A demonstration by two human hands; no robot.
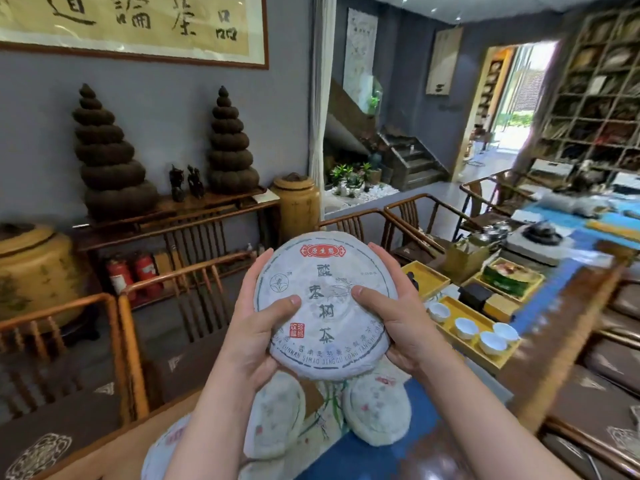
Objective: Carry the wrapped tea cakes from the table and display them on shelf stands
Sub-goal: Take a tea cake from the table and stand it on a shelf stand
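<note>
Both hands grip one wrapped tea cake (327,306) upright, mid-air: left hand (258,329) at 9 o'clock, right hand (398,317) at 3. More cakes (375,408) lie below on the table (571,306).

Daylight floods in through the open doorway (512,109) at upper right, blown out to near white there. The rest of the room is evenly, softly lit, with the grey wall at left fairly dim and shadows faint. The wrapped tea cake (325,306) at centre is sharp, its printing legible. Toward the right edge the table (568,296) and shelving (595,91) smear with motion blur. Wide-angle distortion bends straight lines near the borders, and the bottom edge is soft.
</note>
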